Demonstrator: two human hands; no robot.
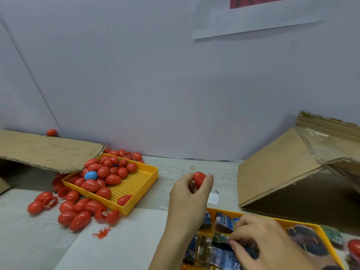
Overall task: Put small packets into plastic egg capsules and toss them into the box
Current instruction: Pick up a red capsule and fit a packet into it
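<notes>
My left hand holds a red egg capsule up above the table, pinched between thumb and fingers. My right hand reaches into the yellow tray of small dark packets at the lower right, its fingertips pinching one packet. A second yellow tray at the left holds several red capsules and one blue capsule. More red capsules lie loose on the table around it. The cardboard box lies on its side at the right, its opening facing me.
A flattened cardboard sheet covers the far left. A red splat-shaped toy lies on white paper near me. A rubber band, a small white square and a red capsule at the right edge are also on the table.
</notes>
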